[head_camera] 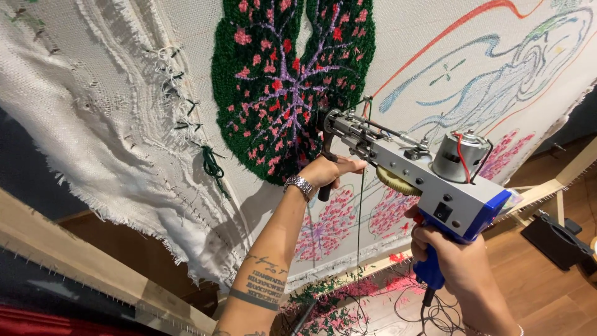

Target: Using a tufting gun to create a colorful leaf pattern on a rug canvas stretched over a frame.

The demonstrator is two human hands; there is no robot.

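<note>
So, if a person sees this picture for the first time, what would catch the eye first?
Probably the tufted dark green patch with pink and red flowers at the top centre of the white cloth stretched on a wooden frame. Next comes the grey and blue tufting gun, its tip against that patch: the right hand grips its blue handle and the left hand its front grip.

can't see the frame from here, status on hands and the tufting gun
Left hand shut on front black handle; right hand shut on blue grip. Tufting gun nose against green tufted patch on stretched cloth. Nothing blocking.
</note>
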